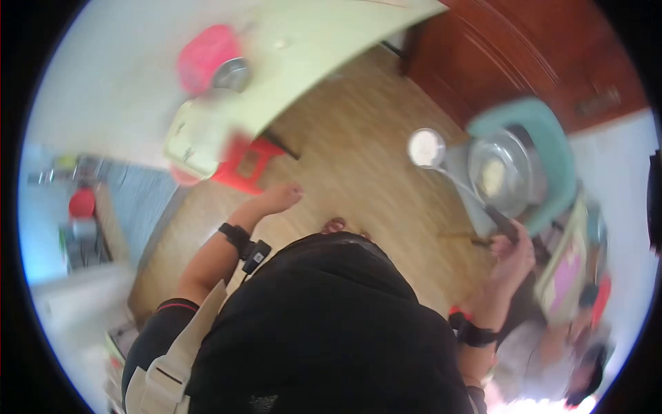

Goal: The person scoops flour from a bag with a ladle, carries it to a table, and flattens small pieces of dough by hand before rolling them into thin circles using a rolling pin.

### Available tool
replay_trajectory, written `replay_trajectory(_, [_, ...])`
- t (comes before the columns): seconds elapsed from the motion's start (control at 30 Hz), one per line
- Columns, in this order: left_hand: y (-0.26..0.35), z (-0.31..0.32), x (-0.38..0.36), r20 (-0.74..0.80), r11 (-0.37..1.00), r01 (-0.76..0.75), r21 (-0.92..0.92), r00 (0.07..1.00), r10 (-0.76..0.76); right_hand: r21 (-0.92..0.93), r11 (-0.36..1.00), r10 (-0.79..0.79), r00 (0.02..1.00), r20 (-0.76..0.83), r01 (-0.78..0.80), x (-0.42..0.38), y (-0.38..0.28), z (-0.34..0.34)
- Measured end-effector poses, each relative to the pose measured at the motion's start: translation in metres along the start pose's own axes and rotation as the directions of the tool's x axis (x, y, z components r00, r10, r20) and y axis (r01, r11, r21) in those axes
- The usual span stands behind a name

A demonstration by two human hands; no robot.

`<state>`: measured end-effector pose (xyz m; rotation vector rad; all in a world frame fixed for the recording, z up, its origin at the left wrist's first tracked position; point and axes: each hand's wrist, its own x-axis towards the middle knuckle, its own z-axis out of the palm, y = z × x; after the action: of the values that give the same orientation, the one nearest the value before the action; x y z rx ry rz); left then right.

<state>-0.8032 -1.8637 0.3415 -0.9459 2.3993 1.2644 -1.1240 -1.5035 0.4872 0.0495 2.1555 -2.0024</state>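
My right hand (514,252) is closed around the dark handle of a long metal ladle (458,181). White powdery stuff (425,148) fills the ladle's round cup, which is out over the floor to the left of a metal bowl (512,196). A pale lump like dough (492,176) lies inside that bowl, and a teal chair (557,148) supports it. My left hand (281,198) hangs over the floor with its fingers curled in. It appears to hold nothing, and a red stool is nearest to it.
The red plastic stool (252,165) stands at the edge of a pale green table (324,34). A pink bag or cloth (207,55) and a metal container (232,74) are on that table. A brown wooden door (510,55) is behind the chair. Someone sits at lower right (552,352).
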Motion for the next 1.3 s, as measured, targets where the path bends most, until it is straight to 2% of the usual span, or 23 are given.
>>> replay_trajectory(0.03, [-0.015,0.002,-0.007,-0.054,0.999,0.047,-0.014,0.997,-0.048,0.031,0.999,-0.011,0.998,0.061,0.010,0.016,-0.003,0.016])
replay_trajectory(0.1, [-0.059,0.017,-0.016,-0.206,0.990,-0.032,-0.136,0.978,0.004,0.072,0.997,-0.033,0.991,0.127,0.024,0.049,-0.002,0.066])
replay_trajectory(0.13, [-0.079,0.020,-0.025,-0.220,0.989,-0.008,-0.148,0.975,-0.025,0.106,0.993,-0.070,0.974,0.214,0.048,0.053,-0.006,0.094])
replay_trajectory(0.2, [-0.116,0.030,-0.041,-0.148,0.952,0.135,-0.275,0.972,-0.181,0.092,0.993,-0.091,0.955,0.284,0.068,0.060,-0.005,0.162])
replay_trajectory(0.23, [-0.104,0.038,-0.066,-0.154,0.941,0.192,-0.279,0.958,-0.242,0.093,0.991,-0.122,0.939,0.321,0.097,0.063,-0.036,0.170])
replay_trajectory(0.33, [-0.158,0.061,-0.082,-0.176,0.911,0.336,-0.238,0.908,-0.381,0.056,0.997,-0.076,0.917,0.391,0.059,0.064,-0.036,0.270])
replay_trajectory(0.47, [-0.182,0.064,-0.103,-0.171,0.871,0.408,-0.275,0.870,-0.462,0.174,0.980,-0.174,0.859,0.482,0.101,0.070,-0.030,0.352])
replay_trajectory(0.53, [-0.201,0.067,-0.107,-0.236,0.787,0.395,-0.474,0.804,-0.546,0.156,0.979,-0.190,0.853,0.486,0.129,0.061,-0.026,0.393])
replay_trajectory(0.57, [-0.207,0.067,-0.110,-0.225,0.781,0.396,-0.483,0.806,-0.548,0.152,0.976,-0.213,0.845,0.491,0.158,0.058,-0.025,0.411])
replay_trajectory(0.63, [-0.216,0.063,-0.116,-0.184,0.758,0.480,-0.441,0.779,-0.600,0.136,0.974,-0.224,0.822,0.523,0.179,0.057,-0.019,0.440])
replay_trajectory(0.77, [-0.229,0.054,-0.119,-0.184,0.748,0.513,-0.422,0.760,-0.624,0.085,0.969,-0.241,0.807,0.539,0.232,0.068,-0.019,0.475])
replay_trajectory(0.83, [-0.241,0.061,-0.119,-0.249,0.685,0.472,-0.555,0.691,-0.679,0.085,0.965,-0.252,0.796,0.551,0.247,0.078,-0.017,0.490])
replay_trajectory(0.9, [-0.264,0.079,-0.118,-0.254,0.670,0.480,-0.566,0.671,-0.697,0.072,0.968,-0.239,0.790,0.565,0.241,0.086,-0.018,0.507])
replay_trajectory(0.97, [-0.281,0.100,-0.123,-0.166,0.572,0.539,-0.618,0.622,-0.765,0.022,0.939,-0.280,0.725,0.629,0.344,0.095,-0.013,0.522])
replay_trajectory(1.0, [-0.279,0.108,-0.126,-0.163,0.562,0.544,-0.623,0.612,-0.774,0.021,0.941,-0.273,0.719,0.639,0.338,0.096,-0.008,0.527])
replay_trajectory(1.07, [-0.276,0.115,-0.129,-0.091,0.476,0.597,-0.646,0.559,-0.824,0.039,0.756,-0.451,0.477,0.754,0.653,0.099,0.001,0.539])
replay_trajectory(1.1, [-0.269,0.114,-0.129,-0.094,0.469,0.599,-0.649,0.548,-0.831,0.048,0.760,-0.450,0.471,0.759,0.648,0.105,0.005,0.546])
replay_trajectory(1.13, [-0.261,0.114,-0.128,-0.076,0.452,0.602,-0.658,0.545,-0.835,0.102,0.551,-0.581,0.293,0.759,0.828,0.112,0.010,0.550])
replay_trajectory(1.17, [-0.254,0.113,-0.128,-0.057,0.438,0.604,-0.666,0.543,-0.838,0.154,0.298,-0.660,0.087,0.746,0.942,0.118,0.012,0.553])
replay_trajectory(1.3, [-0.228,0.101,-0.112,-0.074,0.447,0.599,-0.664,0.543,-0.837,0.211,0.246,-0.712,0.029,0.701,0.946,0.131,0.012,0.572])
